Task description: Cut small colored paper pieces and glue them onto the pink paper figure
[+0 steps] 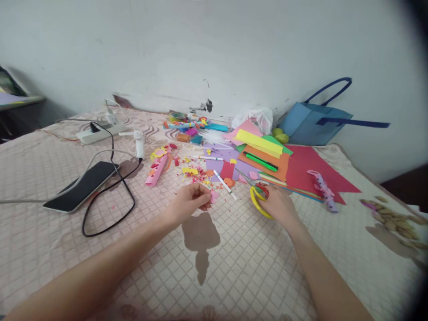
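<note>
Right hand point(278, 204): grip closed round the handles of one pair of scissors point(253, 196), just above the near-middle of the cloth-covered table point(247, 267). Long axis diagonal; blade tips to the far left, yellow-and-red handles to the near right. Cannot tell whether blades are parted.

Left hand point(189, 200): fingertips pressed together, pinching one pink paper piece point(214, 195) left of the scissors. Piece juts right from the fingers; too small to read its long axis.

Counts: two loose white marker pens, a far one point(209, 158) lying nearly left-to-right, a near one point(225, 185) slanting from far left to near right between the hands. One pink paper tube point(156, 170) at left, decorated, far end leaning right. One lilac roll point(323, 191) at right, near the red sheet point(309, 171). One white fan point(138, 143). One black tablet-like slab point(83, 186). Paper scraps point(197, 173) beyond the left hand, too many to count.

Containers: one blue bag point(312, 122) with dark handles, against the wall; inside hidden. One white plastic bag point(254, 117) behind the coloured paper; contents unreadable.
</note>
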Demonstrator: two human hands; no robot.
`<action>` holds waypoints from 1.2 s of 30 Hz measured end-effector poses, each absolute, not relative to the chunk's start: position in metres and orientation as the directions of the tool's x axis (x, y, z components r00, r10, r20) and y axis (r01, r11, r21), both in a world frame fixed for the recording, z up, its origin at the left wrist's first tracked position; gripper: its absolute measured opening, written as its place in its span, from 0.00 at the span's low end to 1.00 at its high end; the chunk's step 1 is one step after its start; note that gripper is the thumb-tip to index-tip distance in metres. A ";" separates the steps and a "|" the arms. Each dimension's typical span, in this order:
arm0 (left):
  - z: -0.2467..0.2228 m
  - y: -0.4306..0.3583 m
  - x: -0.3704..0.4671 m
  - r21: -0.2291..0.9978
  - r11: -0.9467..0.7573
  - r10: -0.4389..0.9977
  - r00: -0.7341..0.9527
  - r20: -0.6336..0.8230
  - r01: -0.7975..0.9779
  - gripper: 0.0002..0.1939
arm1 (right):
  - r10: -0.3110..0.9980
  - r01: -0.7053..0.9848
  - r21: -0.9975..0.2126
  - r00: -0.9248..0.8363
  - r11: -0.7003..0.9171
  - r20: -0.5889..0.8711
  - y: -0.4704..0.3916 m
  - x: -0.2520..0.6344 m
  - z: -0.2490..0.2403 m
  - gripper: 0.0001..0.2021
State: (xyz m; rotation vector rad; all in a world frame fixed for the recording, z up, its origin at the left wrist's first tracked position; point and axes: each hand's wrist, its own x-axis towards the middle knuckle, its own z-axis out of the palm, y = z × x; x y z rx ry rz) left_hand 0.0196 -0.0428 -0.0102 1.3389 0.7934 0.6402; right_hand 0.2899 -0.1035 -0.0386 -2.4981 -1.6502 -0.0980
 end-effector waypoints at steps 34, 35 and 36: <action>-0.005 -0.050 0.018 0.994 0.081 0.784 0.612 -0.105 0.068 0.09 | 0.931 -0.008 -0.968 -0.276 -0.249 -0.238 -0.095 0.199 -0.005 0.07; -0.005 -0.051 0.018 0.994 0.084 0.782 0.614 -0.108 0.068 0.09 | 0.931 -0.012 -0.967 -0.274 -0.256 -0.243 -0.096 0.200 -0.005 0.07; -0.005 -0.051 0.018 0.994 0.086 0.780 0.616 -0.110 0.069 0.08 | 0.930 -0.016 -0.965 -0.271 -0.261 -0.248 -0.096 0.200 -0.006 0.07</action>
